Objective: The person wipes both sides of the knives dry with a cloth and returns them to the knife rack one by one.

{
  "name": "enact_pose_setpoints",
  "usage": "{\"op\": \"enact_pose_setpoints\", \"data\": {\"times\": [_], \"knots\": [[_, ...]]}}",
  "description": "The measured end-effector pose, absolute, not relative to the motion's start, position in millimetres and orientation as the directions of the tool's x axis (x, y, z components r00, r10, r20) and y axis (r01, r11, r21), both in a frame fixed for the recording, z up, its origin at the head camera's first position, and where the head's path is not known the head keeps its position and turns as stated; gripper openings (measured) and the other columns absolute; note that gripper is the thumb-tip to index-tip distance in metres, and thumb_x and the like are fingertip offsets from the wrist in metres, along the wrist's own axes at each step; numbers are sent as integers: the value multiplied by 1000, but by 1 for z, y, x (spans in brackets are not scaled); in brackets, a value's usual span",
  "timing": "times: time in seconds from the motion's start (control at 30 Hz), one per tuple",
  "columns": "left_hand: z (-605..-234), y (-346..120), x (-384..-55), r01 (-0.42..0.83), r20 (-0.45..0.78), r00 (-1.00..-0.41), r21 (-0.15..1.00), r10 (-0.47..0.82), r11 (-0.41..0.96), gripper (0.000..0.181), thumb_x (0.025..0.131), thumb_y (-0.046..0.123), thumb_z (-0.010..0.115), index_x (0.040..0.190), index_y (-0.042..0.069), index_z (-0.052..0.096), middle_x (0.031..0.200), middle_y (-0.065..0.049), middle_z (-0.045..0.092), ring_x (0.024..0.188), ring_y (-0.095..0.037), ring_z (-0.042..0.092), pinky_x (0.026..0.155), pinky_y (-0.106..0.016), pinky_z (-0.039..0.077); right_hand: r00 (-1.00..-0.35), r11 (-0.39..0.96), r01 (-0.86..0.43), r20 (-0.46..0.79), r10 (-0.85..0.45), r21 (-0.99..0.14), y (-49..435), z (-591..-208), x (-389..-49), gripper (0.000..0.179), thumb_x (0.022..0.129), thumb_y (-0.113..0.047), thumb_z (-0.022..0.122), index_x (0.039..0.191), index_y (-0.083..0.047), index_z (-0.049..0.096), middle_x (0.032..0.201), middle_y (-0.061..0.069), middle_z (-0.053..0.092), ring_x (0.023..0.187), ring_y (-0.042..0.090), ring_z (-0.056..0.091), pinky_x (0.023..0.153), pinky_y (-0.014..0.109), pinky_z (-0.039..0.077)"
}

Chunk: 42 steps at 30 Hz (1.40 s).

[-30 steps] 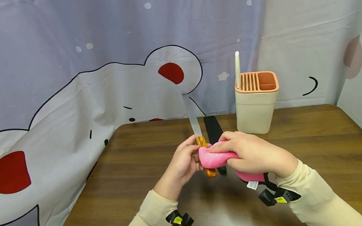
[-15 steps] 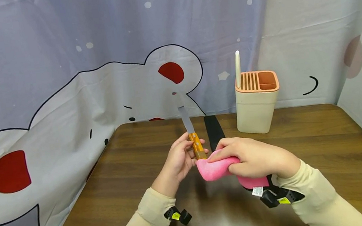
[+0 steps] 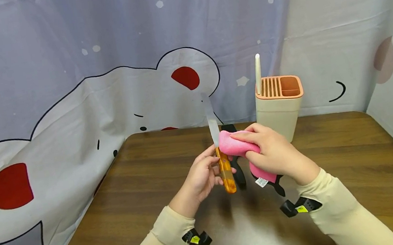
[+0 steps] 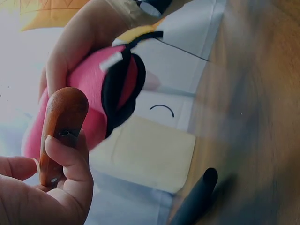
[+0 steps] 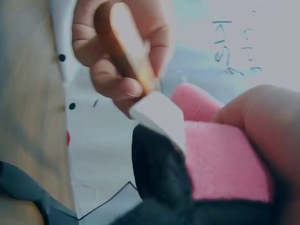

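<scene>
Upright over the table stands a knife (image 3: 226, 172) with an orange-brown handle and a long pale blade. My left hand (image 3: 203, 179) grips it by the handle, thumb and fingers around the middle. A folded pink cloth (image 3: 237, 144) with black trim and a white tag is held in my right hand (image 3: 275, 151). Its front end lies against the knife where blade meets handle. In the left wrist view the cloth (image 4: 89, 84) shows behind the handle (image 4: 65, 112). Behind both hands lies a long black item with a rounded handle (image 3: 239, 174), partly hidden.
A cream knife block (image 3: 278, 116) with an orange slotted top stands at the back right, a white handle (image 3: 258, 74) upright in one slot. The brown wooden table (image 3: 144, 178) ends at a printed curtain (image 3: 69, 105).
Half a second ago the cloth was down at the knife handle's lower end; my right hand has moved it up to the blade's base. My left hand and the knife have shifted slightly right.
</scene>
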<state>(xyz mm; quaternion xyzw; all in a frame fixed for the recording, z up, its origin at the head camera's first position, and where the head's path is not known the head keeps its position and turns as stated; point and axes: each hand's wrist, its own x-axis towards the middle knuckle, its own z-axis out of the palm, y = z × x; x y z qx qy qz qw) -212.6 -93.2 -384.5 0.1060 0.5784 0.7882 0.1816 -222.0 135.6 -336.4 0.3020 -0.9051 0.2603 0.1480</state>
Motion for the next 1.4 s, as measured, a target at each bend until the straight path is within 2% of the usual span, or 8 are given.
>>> {"op": "enact_pose_setpoints", "data": {"times": [0.27, 0.47, 0.57, 0.73, 0.83, 0.97, 1.17, 1.4], "knots": [[-385, -91, -211, -164, -50, -912, 954, 408, -250, 57, 105, 10, 31, 160, 22, 37, 116, -4, 67, 85, -15, 75, 56, -22, 52, -777, 739, -609, 406, -482, -288, 123, -343, -219, 51, 86, -15, 63, 136, -28, 69, 112, 6, 64, 93, 24, 58, 75, 38, 50], [-385, -92, -212, -175, -66, -917, 953, 394, -247, 59, 103, 10, 32, 161, 21, 36, 124, -6, 67, 86, -16, 75, 56, -22, 51, -760, 742, -624, 411, -503, -245, 120, -343, -214, 44, 88, -18, 67, 130, -29, 72, 113, 6, 65, 92, 26, 60, 75, 41, 52], [-386, -92, -212, -177, -67, -922, 949, 380, -261, 59, 102, 9, 33, 160, 17, 36, 120, -5, 67, 84, -17, 73, 55, -22, 50, -742, 728, -646, 411, -529, -230, 121, -342, -212, 45, 87, -15, 67, 129, -29, 72, 112, 4, 66, 92, 25, 61, 76, 41, 52], [-385, -92, -214, -190, -89, -945, 932, 315, -307, 58, 100, 8, 33, 158, 11, 35, 110, 0, 59, 70, -14, 57, 53, -22, 45, -688, 660, -717, 388, -614, -227, 123, -340, -209, 52, 82, -9, 66, 130, -29, 73, 110, -1, 66, 92, 20, 61, 78, 37, 51], [-385, -93, -214, -202, -108, -950, 928, 292, -314, 60, 101, 9, 33, 161, 9, 29, 112, -1, 55, 66, -14, 50, 54, -23, 40, -663, 628, -744, 368, -652, -229, 123, -340, -207, 54, 81, -9, 67, 130, -31, 72, 110, -2, 66, 91, 17, 60, 77, 33, 50], [-385, -94, -214, -213, -116, -947, 926, 301, -311, 63, 102, 10, 31, 164, 9, 19, 119, -4, 56, 70, -13, 57, 57, -25, 40, -631, 595, -773, 360, -687, -219, 125, -339, -205, 53, 80, -8, 67, 128, -32, 73, 109, -4, 66, 91, 14, 61, 77, 33, 51], [-386, -96, -216, -200, -103, -950, 926, 294, -321, 59, 101, 9, 30, 161, 9, 29, 116, -7, 61, 85, -15, 72, 75, -32, 62, -588, 532, -809, 302, -751, -251, 127, -334, -200, 53, 82, -9, 67, 127, -35, 73, 104, -10, 64, 89, 7, 59, 76, 27, 51], [-388, -97, -219, -186, -103, -961, 926, 256, -328, 59, 101, 8, 31, 160, 7, 31, 112, -8, 60, 80, -20, 72, 90, -46, 62, -562, 486, -813, 216, -798, -322, 129, -332, -194, 51, 86, -7, 63, 128, -33, 73, 107, -14, 64, 95, 3, 60, 81, 23, 52]]}}
